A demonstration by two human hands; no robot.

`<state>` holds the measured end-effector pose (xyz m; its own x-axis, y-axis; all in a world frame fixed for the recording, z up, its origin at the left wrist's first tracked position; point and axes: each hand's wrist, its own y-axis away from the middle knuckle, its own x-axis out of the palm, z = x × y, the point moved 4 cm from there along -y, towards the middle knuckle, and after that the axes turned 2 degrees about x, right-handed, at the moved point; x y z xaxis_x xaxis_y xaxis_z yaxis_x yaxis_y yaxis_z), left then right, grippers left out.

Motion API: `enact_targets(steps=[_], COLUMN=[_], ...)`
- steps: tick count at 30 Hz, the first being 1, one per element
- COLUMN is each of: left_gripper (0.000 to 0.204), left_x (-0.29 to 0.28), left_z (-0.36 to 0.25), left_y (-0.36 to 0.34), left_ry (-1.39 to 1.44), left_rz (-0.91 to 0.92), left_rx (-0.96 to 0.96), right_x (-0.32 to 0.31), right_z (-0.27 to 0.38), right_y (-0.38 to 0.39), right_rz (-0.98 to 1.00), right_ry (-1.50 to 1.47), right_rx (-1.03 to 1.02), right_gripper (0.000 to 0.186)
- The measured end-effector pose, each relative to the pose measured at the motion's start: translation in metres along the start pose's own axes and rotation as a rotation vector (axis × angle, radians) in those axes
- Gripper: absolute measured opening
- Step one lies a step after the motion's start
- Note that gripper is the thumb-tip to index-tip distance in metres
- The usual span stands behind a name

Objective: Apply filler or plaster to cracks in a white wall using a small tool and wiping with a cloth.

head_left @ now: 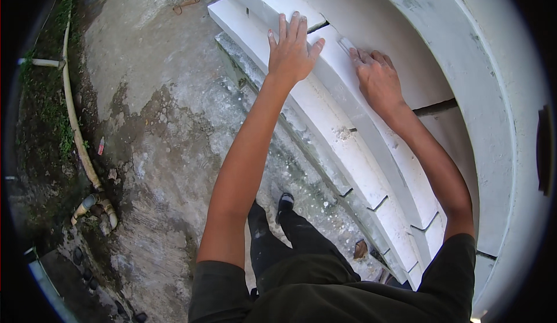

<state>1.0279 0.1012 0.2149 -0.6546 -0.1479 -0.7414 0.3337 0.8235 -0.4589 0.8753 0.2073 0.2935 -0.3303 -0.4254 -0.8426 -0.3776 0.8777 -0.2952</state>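
White stepped moulding (pixel 342 131) slants from the upper middle down to the lower right, with dark gaps between its sections. Flat on its upper ledge rests my left hand (pixel 292 53), fingers spread and empty, close to one of these gaps. My right hand (pixel 380 79) is closed around a small pale flat piece (pixel 346 45). The piece's end pokes out past the fingers and lies against the ledge beside the recessed panel. Its exact kind is too small to make out. White dust marks the fingers of both hands.
Stained concrete ground (pixel 162 131) lies left of the moulding, below my feet. A bent pale pipe (pixel 73 108) runs along the dirt and weeds at the far left. A curved white band (pixel 487 91) bounds the panel on the right. A brown leaf (pixel 360 249) lies by the moulding's base.
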Motion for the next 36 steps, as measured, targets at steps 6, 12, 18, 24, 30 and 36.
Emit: enact_targets(steps=[6,12,18,24,30,36], left_gripper=[0.074,0.074,0.073,0.074,0.074,0.074], left_x=[0.009,0.006,0.009,0.004,0.006,0.004], left_z=[-0.011,0.003,-0.007,-0.002,-0.004,0.000], left_y=[-0.009,-0.004,-0.008,-0.005,-0.009,-0.008], left_ry=[0.027,0.042,0.054,0.057,0.050,0.059], left_rz=[0.050,0.008,0.022,0.063,0.070,0.121], left_rx=[-0.004,-0.014,-0.023,-0.011,-0.006,-0.015], right_x=[0.024,0.010,0.017,0.007,0.016,0.019], right_z=[-0.001,0.004,-0.001,0.001,-0.003,0.002], right_y=[-0.053,-0.007,-0.022,0.008,0.009,-0.003], right_rz=[0.018,0.069,0.023,0.035,0.037,0.036], right_ry=[-0.042,-0.007,-0.014,-0.038,-0.011,-0.033], right_rx=[0.045,0.092,0.076,0.148,0.159,0.150], right_gripper=[0.031,0.026,0.029,0.033,0.033,0.038])
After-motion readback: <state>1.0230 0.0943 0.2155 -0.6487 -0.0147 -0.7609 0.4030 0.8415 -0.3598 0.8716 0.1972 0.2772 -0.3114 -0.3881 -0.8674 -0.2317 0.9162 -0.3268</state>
